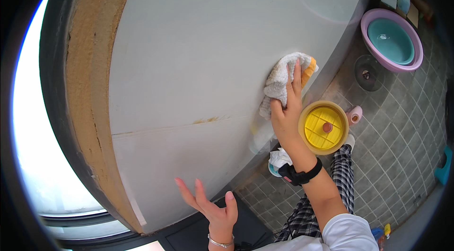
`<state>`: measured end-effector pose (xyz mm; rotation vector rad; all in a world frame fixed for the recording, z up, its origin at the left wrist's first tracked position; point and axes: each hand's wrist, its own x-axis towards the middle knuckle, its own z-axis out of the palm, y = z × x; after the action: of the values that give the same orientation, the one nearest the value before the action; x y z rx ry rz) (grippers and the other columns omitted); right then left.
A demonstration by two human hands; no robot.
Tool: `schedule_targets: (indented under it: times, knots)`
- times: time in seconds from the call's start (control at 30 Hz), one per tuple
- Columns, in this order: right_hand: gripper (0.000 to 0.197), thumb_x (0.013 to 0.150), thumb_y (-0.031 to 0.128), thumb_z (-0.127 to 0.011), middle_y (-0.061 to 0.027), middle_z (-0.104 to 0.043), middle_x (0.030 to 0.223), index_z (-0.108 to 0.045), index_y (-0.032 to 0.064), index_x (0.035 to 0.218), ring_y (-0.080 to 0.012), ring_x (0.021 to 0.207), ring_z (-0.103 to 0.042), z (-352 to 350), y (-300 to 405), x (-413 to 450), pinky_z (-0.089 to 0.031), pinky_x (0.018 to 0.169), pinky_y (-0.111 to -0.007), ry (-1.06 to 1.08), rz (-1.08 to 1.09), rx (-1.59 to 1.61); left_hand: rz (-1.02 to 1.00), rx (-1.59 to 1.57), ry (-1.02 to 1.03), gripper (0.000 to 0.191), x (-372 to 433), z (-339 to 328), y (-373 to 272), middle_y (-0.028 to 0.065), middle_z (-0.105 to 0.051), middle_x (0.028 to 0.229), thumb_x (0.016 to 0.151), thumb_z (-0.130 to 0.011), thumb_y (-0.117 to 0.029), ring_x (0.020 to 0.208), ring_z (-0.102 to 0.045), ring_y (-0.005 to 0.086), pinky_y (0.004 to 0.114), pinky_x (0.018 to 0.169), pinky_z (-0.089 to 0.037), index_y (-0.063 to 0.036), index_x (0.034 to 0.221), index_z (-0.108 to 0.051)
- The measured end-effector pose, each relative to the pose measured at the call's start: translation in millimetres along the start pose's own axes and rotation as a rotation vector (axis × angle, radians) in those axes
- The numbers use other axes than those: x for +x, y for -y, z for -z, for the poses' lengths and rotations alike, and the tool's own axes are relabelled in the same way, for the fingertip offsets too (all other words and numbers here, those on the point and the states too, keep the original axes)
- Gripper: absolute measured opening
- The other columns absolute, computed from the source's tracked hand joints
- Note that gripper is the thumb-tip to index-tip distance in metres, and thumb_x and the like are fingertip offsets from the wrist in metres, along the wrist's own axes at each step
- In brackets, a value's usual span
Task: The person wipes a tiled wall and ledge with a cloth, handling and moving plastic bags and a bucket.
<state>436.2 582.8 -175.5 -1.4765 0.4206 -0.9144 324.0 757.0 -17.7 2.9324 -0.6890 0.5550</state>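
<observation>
My right hand [288, 120], with a black band on its wrist, presses a white terry cloth [280, 81] with an orange edge against a glossy pale wall [198, 56]. The fingers lie spread over the bunched cloth. Lower left, my left hand [214, 206] is raised in front of the wall, fingers apart and nothing held. Between the hands, a thin seam crosses the wall, with a yellowish-brown mark [207, 120] on it.
A beige round tub [301, 123] with a yellow gridded insert stands below my right hand, beside a pink container [355, 114]. Nested purple and teal basins [392, 40] sit farther right on grey floor tiles [379, 155]. White crumpled paper [280, 157] tops a small blue container.
</observation>
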Motion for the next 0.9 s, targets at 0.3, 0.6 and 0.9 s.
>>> schedule_targets:
  times: [0.3, 0.6, 0.9]
  knots:
    - [0.068, 0.067, -0.002, -0.051, -0.0191, -0.025, 0.154, -0.050, 0.0031, 0.135, -0.0435, 0.141, -0.021, -2, 5, -45, -0.020, 0.113, -0.051, 0.086, 0.035, -0.014, 0.023, -0.040, 0.005, 0.070, -14, 6, -3, 0.0246, -0.009, 0.155, 0.093, -0.051, -0.040, 0.143, -0.011, 0.0409, 0.053, 0.113, -0.014, -0.0015, 0.145, -0.026]
    - [0.070, 0.069, 0.002, -0.049, -0.0170, -0.029, 0.153, -0.050, 0.0105, 0.138, -0.0381, 0.140, -0.027, -27, 38, -26, -0.015, 0.113, -0.048, -0.085, 0.074, 0.026, 0.120, 0.037, -0.077, 0.070, -37, 19, 15, 0.0222, -0.008, 0.155, 0.094, -0.049, -0.044, 0.144, -0.011, 0.0382, 0.052, 0.114, -0.015, -0.0039, 0.146, -0.025]
    - [0.067, 0.083, 0.023, -0.056, 0.0081, -0.029, 0.152, -0.031, 0.0361, 0.144, -0.0166, 0.129, -0.044, -107, 101, -140, -0.043, 0.102, -0.045, 0.391, 0.889, -0.172, 0.131, 0.110, -0.280, 0.067, -43, 46, 39, 0.0167, -0.007, 0.156, 0.094, -0.045, -0.047, 0.144, -0.011, 0.0357, 0.054, 0.114, -0.018, -0.0099, 0.146, -0.022]
